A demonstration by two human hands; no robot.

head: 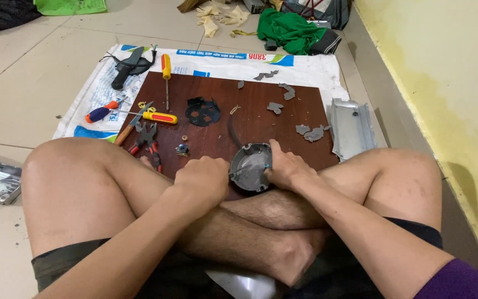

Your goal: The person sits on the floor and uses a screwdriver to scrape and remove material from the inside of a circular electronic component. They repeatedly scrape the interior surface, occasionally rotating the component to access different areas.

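I sit cross-legged on the floor with a dark brown board in front of my shins. A round grey metal housing rests at the board's near edge, against my legs. My right hand grips its right rim, thumb pointing up along the edge. My left hand is closed in a fist around a thin tool whose metal tip reaches into the housing. What kind of tool it is stays hidden inside the fist.
On the board lie yellow-handled screwdrivers, red-handled pliers, a black perforated disc and several grey fragments. A knife in a black sheath lies on the white sack. A bent metal sheet lies at the right, a wall beyond.
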